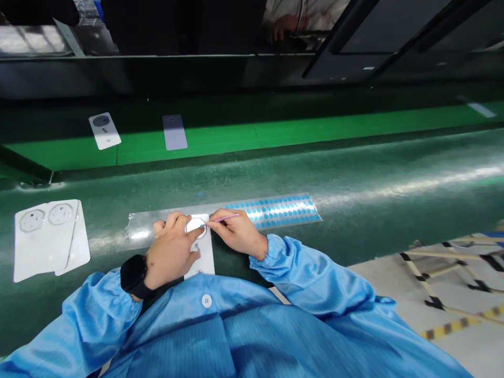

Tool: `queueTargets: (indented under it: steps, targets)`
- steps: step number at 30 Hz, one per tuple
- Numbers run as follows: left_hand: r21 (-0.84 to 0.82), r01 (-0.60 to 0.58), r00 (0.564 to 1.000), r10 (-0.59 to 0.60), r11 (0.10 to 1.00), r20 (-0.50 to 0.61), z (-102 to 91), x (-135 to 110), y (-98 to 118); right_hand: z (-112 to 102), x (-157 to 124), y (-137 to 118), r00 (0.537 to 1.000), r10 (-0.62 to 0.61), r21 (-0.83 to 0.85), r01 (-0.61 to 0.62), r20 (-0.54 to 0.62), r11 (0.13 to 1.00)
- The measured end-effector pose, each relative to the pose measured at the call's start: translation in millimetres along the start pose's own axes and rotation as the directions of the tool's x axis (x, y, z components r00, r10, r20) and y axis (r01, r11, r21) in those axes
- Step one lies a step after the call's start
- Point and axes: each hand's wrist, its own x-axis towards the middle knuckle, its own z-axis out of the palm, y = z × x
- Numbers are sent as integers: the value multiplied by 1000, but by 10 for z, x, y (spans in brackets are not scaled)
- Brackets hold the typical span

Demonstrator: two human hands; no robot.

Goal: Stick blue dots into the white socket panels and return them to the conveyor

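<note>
Pink stick (222,218) sits pinched between the thumb and fingertips of the right hand (236,231), its long axis running almost level across the frame and rising slightly toward its far end. Its fine tip points left, at or just touching the edge of a rounded white piece (194,224) at lower centre; the exact contact is too small to tell. The left hand (171,248) is the nearer hand to that piece, its fingers curled over it and seeming to hold it down on a white card (200,260). The card's long axis runs toward the person's chest, roughly crosswise to the stick. Both hands are closed, not spread, and nearly meet over the piece.

Beneath them lies a clear film (145,227), which runs right and carries rows of blue dots (276,212). Both rest on a green belt (374,220). At the left of the frame, white cards (45,239) overlap on the belt. A black watch (134,275) circles the left wrist, below which a blue sleeve (94,320) shows. Two more cards (104,130) lie on a green lane (315,126) at upper left, and a co-worker's hand (281,27) shows at top centre.
</note>
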Motion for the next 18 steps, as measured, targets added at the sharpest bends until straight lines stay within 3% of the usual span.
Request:
queueTargets:
  steps: [6, 13, 18]
  targets:
    - [-40, 2, 1000, -3, 999, -23, 14, 3, 7, 27, -2, 10, 1000, 3, -21, -2, 29, 1000]
    - [-28, 12, 1000, -12, 1000, 3, -7, 14, 14, 18, -35, 43, 992, -120, -49, 121, 29, 991]
    - [-40, 11, 1000, -11, 999, -17, -3, 16, 15, 55, -45, 51, 994, -105, -35, 106, 29, 994]
